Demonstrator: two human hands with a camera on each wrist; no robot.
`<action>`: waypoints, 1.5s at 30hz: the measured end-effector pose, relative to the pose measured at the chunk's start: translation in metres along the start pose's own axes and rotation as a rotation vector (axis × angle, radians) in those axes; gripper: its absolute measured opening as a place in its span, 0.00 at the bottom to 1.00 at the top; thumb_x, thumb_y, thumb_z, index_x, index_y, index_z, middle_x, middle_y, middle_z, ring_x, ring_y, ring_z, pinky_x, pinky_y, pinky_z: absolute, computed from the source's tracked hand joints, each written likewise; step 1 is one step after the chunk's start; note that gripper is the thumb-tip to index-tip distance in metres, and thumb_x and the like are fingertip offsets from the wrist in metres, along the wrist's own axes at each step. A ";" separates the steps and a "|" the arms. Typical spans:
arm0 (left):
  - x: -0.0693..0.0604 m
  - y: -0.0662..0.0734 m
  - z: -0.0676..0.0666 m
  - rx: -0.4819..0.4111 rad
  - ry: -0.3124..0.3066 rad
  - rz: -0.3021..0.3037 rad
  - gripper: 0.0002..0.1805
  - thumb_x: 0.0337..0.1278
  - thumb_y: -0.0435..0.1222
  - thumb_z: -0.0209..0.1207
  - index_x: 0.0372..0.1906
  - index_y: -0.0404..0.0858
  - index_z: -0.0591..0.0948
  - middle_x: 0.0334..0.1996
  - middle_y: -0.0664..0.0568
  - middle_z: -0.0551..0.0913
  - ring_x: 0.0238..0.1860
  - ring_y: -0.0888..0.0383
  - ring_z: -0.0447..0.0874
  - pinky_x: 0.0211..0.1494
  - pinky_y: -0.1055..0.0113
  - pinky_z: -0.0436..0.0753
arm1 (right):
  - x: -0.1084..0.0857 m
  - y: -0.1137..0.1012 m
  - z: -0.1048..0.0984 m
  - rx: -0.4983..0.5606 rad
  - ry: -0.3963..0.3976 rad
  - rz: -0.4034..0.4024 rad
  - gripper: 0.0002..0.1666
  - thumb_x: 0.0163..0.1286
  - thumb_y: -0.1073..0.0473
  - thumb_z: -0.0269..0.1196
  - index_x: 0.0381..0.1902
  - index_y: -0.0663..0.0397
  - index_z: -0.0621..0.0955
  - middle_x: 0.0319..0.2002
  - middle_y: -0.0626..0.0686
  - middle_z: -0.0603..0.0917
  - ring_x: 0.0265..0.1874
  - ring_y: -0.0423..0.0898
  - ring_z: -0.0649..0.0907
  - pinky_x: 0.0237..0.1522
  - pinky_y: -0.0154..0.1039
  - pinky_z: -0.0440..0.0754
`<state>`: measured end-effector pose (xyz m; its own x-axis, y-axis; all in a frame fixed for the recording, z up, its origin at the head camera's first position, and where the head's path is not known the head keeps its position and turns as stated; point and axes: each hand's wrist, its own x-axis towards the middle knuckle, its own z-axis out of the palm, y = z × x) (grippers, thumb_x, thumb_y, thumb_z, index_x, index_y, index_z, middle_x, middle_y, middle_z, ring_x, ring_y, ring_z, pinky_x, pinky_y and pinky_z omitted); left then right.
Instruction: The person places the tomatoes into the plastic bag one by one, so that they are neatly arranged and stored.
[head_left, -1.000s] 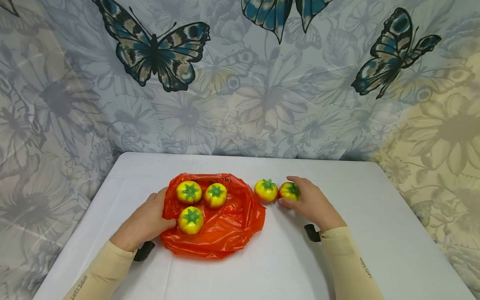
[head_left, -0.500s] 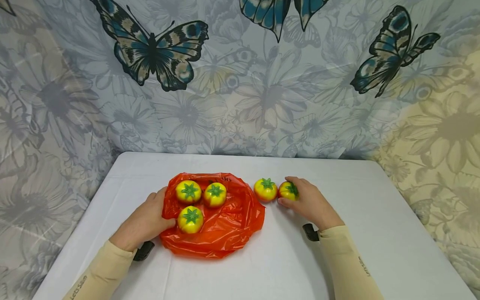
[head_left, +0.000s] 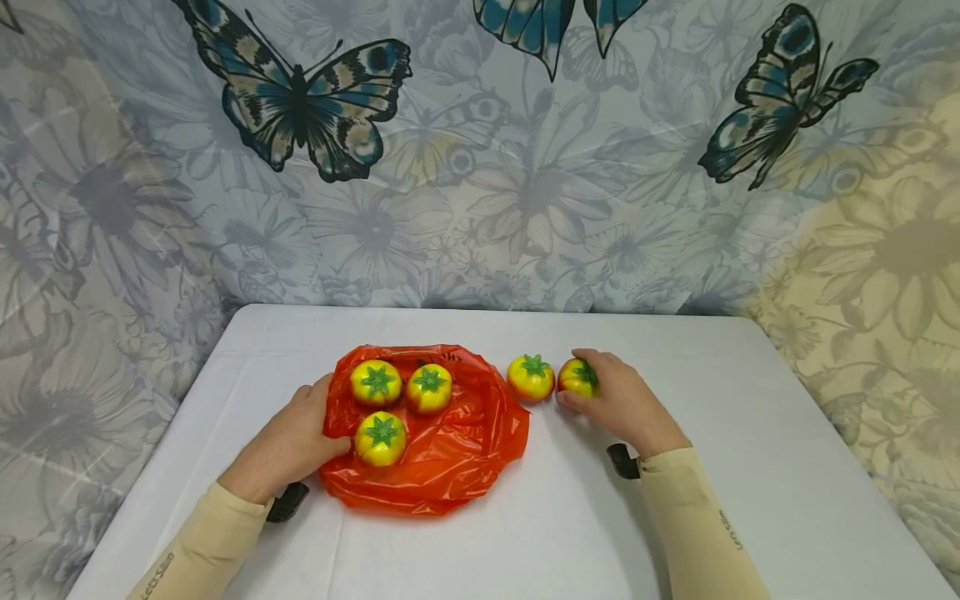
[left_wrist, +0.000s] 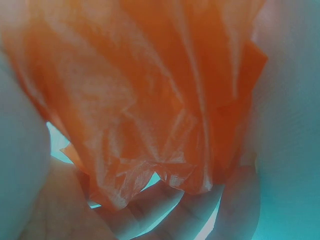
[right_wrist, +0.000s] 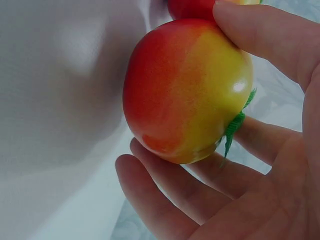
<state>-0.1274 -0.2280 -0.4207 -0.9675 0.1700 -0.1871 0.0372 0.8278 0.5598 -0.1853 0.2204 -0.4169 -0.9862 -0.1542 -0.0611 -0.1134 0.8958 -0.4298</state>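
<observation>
A red plastic bag (head_left: 457, 450) lies on the table with three yellow-red tomatoes on it, one of them near its front left (head_left: 381, 439). My left hand (head_left: 296, 437) grips the bag's left edge; in the left wrist view the fingers curl under the orange-looking plastic (left_wrist: 150, 90). To the right of the bag stands another tomato (head_left: 531, 378). Just beside that one, my right hand (head_left: 626, 404) holds a fifth tomato (head_left: 576, 377) between thumb and fingers. The right wrist view shows this tomato (right_wrist: 185, 95) with its green leaf top turned toward the palm.
The white table (head_left: 480, 558) carries all of these things. Behind it hangs a cloth backdrop (head_left: 525, 208) printed with flowers and butterflies. A black wrist device (head_left: 288, 502) sits at my left wrist, and another (head_left: 623, 462) at my right wrist.
My right hand and its tomato have shifted very slightly right, leaving a thin gap to the neighbouring tomato. The left hand keeps its grip on the bag.
</observation>
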 end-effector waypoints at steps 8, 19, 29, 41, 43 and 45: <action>0.000 0.000 0.001 0.011 0.002 -0.004 0.56 0.58 0.40 0.71 0.84 0.28 0.54 0.61 0.31 0.76 0.54 0.43 0.82 0.56 0.43 0.89 | -0.001 0.000 -0.005 0.006 0.015 0.008 0.46 0.70 0.45 0.74 0.78 0.56 0.72 0.72 0.67 0.78 0.65 0.66 0.80 0.68 0.67 0.81; -0.003 -0.004 0.000 0.023 -0.020 -0.034 0.56 0.60 0.42 0.71 0.85 0.29 0.53 0.67 0.29 0.74 0.59 0.39 0.81 0.58 0.39 0.88 | -0.004 -0.004 -0.011 0.013 0.036 -0.019 0.45 0.71 0.44 0.73 0.78 0.55 0.72 0.71 0.66 0.78 0.65 0.65 0.80 0.68 0.67 0.80; 0.000 0.000 0.001 0.023 -0.012 -0.028 0.56 0.58 0.40 0.71 0.85 0.28 0.53 0.62 0.30 0.76 0.55 0.41 0.82 0.57 0.40 0.89 | -0.011 -0.004 -0.022 0.008 0.084 -0.059 0.45 0.70 0.46 0.74 0.78 0.56 0.72 0.72 0.67 0.78 0.66 0.66 0.80 0.68 0.67 0.80; 0.001 0.000 0.000 0.019 -0.013 -0.020 0.56 0.58 0.41 0.71 0.85 0.29 0.54 0.66 0.28 0.74 0.58 0.39 0.82 0.58 0.38 0.88 | -0.018 -0.017 -0.033 0.014 0.098 -0.080 0.47 0.71 0.42 0.74 0.80 0.53 0.71 0.75 0.65 0.75 0.70 0.66 0.78 0.70 0.67 0.79; 0.001 0.000 0.000 0.018 -0.014 -0.018 0.56 0.58 0.41 0.71 0.85 0.30 0.54 0.66 0.28 0.74 0.58 0.39 0.82 0.58 0.38 0.88 | -0.019 -0.019 -0.034 0.015 0.098 -0.083 0.47 0.71 0.42 0.74 0.80 0.53 0.71 0.75 0.65 0.76 0.70 0.66 0.78 0.70 0.67 0.79; 0.001 0.000 0.000 0.017 -0.013 -0.016 0.56 0.58 0.41 0.71 0.85 0.29 0.54 0.66 0.28 0.74 0.58 0.39 0.82 0.57 0.38 0.88 | -0.021 -0.022 -0.035 0.019 0.101 -0.089 0.47 0.71 0.42 0.74 0.80 0.53 0.71 0.75 0.64 0.76 0.69 0.65 0.79 0.69 0.67 0.80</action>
<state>-0.1279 -0.2279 -0.4213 -0.9647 0.1634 -0.2066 0.0260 0.8395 0.5427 -0.1660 0.2184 -0.3742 -0.9796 -0.1887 0.0689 -0.1994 0.8722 -0.4467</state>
